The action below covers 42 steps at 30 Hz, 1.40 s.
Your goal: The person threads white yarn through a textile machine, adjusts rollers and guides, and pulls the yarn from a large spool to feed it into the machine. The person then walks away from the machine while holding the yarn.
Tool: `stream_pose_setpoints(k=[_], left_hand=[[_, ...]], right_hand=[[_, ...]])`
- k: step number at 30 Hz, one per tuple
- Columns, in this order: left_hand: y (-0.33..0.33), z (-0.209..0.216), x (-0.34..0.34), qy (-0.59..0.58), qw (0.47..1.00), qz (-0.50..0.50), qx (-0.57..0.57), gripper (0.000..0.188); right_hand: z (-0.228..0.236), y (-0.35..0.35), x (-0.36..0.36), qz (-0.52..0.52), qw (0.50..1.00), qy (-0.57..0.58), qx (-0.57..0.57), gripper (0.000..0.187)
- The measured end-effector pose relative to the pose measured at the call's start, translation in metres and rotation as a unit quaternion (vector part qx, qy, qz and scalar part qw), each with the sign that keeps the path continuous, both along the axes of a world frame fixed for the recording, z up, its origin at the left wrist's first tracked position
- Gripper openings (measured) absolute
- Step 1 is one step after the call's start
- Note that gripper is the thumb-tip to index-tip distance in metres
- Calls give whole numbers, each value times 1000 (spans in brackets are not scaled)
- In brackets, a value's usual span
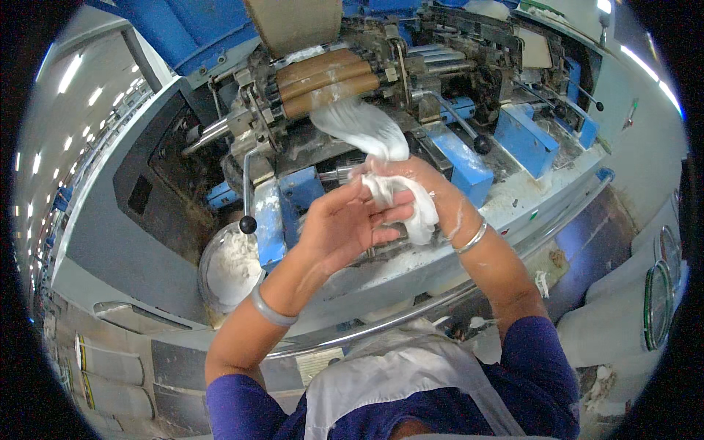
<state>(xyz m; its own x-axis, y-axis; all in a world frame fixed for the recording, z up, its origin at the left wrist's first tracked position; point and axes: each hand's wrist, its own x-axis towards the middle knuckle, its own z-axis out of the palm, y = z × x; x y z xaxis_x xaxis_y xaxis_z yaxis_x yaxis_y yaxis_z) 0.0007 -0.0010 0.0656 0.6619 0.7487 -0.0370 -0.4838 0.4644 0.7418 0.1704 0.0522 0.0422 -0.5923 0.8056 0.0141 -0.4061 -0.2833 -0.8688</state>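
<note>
A loose rope of white cotton sliver point(361, 126) runs down from the machine's brown rollers point(328, 79) toward my hands. Its upper part is smeared by motion. My right hand point(419, 176) is closed on the sliver, and a tail of it hangs in a loop below that hand. Palm up, my left hand point(348, 226) is beside it, fingers stretched out and apart, with a bit of the white fibre touching its fingertips. Part of the right fingers is hidden by the fibre.
Black-knobbed levers point(248, 224) and blue blocks point(526, 139) stand along the machine front. A round bin point(231, 265) of white fibre sits at left, below a raised plate point(293, 26). A metal rail point(381, 330) crosses before me. Tall cans point(658, 301) stand at right.
</note>
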Motion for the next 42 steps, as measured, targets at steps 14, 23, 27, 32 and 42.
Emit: stream_pose_setpoints(k=[14,23,27,32,42], left_hand=[[76,-8,1,215,969,122,4,68],[130,2,19,72,983,167,10,23],[142,-1,7,83,972,214,55,27],[139,4,3,51,970,233,43,26],[124,5,13,176,969,173,30,22]], right_hand=[[-10,-2,16,4,985,-106,139,39],[-57,-10,-15,-274,948,-102,124,20],[-65,-32,-5,-344,804,-277,398,10],[-77,-82,42,-297,538,-440,655,27],[-143,-179,181,19,892,-423,160,16]])
